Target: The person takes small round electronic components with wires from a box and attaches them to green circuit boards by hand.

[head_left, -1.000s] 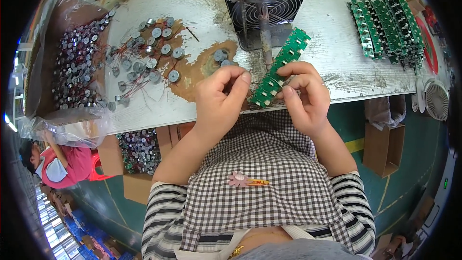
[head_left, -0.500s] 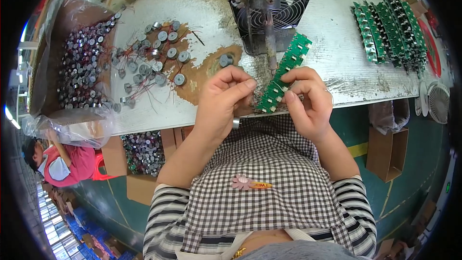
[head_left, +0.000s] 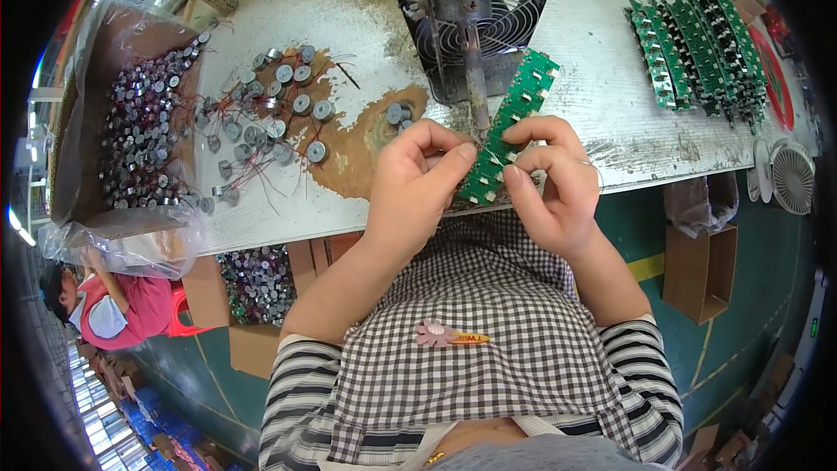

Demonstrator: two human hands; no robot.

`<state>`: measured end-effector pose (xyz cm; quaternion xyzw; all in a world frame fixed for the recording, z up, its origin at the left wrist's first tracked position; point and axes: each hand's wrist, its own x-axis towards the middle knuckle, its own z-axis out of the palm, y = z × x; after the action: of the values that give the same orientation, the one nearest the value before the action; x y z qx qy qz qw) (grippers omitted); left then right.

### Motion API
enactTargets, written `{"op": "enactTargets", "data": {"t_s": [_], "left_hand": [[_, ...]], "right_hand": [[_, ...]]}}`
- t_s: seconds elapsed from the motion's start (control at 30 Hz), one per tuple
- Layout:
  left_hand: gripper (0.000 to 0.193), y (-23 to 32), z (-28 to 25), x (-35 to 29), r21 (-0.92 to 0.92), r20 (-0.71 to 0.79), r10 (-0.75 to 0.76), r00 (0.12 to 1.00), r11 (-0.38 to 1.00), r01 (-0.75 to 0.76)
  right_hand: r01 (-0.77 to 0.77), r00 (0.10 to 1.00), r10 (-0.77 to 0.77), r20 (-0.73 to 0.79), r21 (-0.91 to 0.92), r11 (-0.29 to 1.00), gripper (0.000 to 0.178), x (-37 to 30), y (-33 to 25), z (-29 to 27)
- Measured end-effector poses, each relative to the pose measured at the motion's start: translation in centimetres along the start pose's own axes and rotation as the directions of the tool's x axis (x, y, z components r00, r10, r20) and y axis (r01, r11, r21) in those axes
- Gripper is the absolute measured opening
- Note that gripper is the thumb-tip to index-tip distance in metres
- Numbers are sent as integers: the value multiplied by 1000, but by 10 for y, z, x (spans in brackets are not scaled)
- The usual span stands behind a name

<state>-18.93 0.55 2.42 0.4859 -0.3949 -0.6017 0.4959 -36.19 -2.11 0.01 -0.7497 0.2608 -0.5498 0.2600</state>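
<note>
A long green circuit board strip (head_left: 528, 92) with small white connectors slants below the soldering iron (head_left: 476, 70), a wooden-handled tool fixed tip down. My right hand (head_left: 556, 187) grips the strip's right edge with bent fingers, its thumb and a fingertip close together over the board. My left hand (head_left: 414, 179) is closed in a pinch at the strip's left edge; what sits between its thumb and finger is hidden. Just beyond that hand lies a small round metal motor (head_left: 397, 113). More motors with thin red wires (head_left: 277, 128) are scattered to the left on the worn white table (head_left: 366, 0).
Behind the iron stands a black fan (head_left: 510, 9). A plastic-lined carton (head_left: 65, 148) of motors is at the left, another box of motors (head_left: 257, 283) below it. Stacked green boards (head_left: 697, 57) lie at the far right, near a small white fan (head_left: 792, 176). A seated person (head_left: 131, 305) is at lower left.
My left hand has moved slightly right, its pinch now against the board's left edge. My right hand keeps its grip. The whole view has shifted a little.
</note>
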Motion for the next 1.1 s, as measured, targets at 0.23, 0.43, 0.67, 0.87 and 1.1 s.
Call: {"op": "enactTargets", "data": {"t_s": [0.23, 0.43, 0.67, 0.87, 1.1], "left_hand": [[10, 0, 3, 1, -5, -39, 22, 999, 1000, -23], [10, -1, 2, -4, 45, -61, 61, 996, 997, -59], [8, -4, 1, -3, 57, -26, 107, 994, 993, -106], [8, -6, 0, 1, 109, -12, 147, 989, 983, -145], [9, -2, 1, 5, 189, -27, 201, 979, 963, -192]], "right_hand": [[-2, 1000, 2, -19, -26, 1000, 10, 6, -3, 2], [52, 999, -51, 9, -38, 998, 11, 2, -2, 2], [-52, 999, 51, 16, 13, 999, 11, -6, -4, 3], [-46, 999, 46, -6, -5, 999, 11, -5, -2, 5], [23, 1000, -23, -7, -42, 999, 11, 3, -3, 4]]}}
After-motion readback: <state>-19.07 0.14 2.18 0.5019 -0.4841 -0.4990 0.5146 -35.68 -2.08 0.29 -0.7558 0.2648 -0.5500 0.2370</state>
